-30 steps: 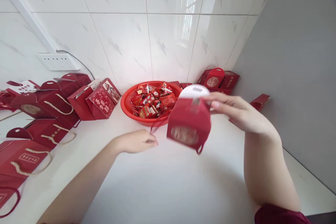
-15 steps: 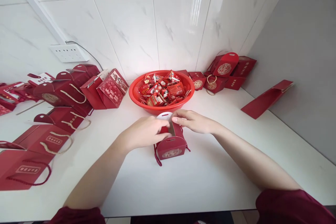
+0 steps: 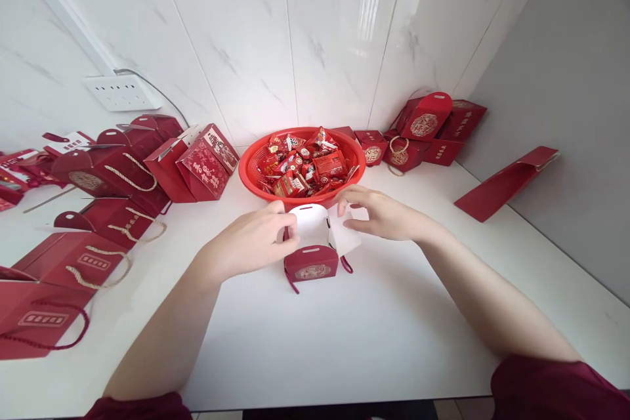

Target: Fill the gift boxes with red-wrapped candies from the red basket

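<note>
A small dark red gift box (image 3: 311,265) stands upright on the white table in front of me, its top open and its white inside showing. Twisted red cord handles hang at its sides. My left hand (image 3: 256,236) is closed at the box's left edge, thumb and forefinger pinching around the side flap, which they mostly hide. On the other side, the right flap (image 3: 350,241) is folded outward with its white face up. My right hand (image 3: 384,213) is over that flap, fingers curved and apart, thumb near the flap's surface.
Just behind the box sits a red plastic basket (image 3: 251,174) full of wrapped sweets (image 3: 315,167). Several red gift boxes (image 3: 115,174) with rope handles line the left side. More boxes (image 3: 423,121) are stacked back right, near a folded red carton (image 3: 502,187) beside the grey partition (image 3: 561,98).
The box's side flaps have been spread, the right one now lying outward, so the white inside shows. My hands have moved apart, and the box sits slightly farther back in view.
</note>
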Tool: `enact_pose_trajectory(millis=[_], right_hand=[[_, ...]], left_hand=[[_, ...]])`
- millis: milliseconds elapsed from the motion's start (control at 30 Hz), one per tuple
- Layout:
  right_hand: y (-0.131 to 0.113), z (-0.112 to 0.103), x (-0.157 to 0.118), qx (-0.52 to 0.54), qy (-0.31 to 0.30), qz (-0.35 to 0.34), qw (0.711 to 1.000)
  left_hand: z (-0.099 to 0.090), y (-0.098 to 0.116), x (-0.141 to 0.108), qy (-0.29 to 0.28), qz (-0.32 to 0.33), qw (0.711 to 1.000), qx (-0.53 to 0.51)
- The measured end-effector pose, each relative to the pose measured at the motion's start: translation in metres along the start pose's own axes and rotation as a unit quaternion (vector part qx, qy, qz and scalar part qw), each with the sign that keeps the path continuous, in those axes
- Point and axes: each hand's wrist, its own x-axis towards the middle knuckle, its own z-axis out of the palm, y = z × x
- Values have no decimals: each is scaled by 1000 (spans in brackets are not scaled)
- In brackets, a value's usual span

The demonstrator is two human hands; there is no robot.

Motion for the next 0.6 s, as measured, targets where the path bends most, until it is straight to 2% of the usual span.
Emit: enact_pose_trajectory(millis=[133,200,367,467,600], right_hand=[[5,6,0,-74,-33,-7,997],[2,13,1,-89,-42,-38,994],[-11,24,3,-145,-67,-145,977],[-15,29,2,-148,-70,-140,976],[-14,38,3,-159,-71,-149,973]], left_hand=[[-5,-10,-2,56,-9,998,-3],[-7,-15,-2,71,-8,997,-25],[-15,-27,-2,59,-5,998,-23],[-19,-38,-2,69,-22,997,-40],[-22,-57,3,52,-58,994,-80]])
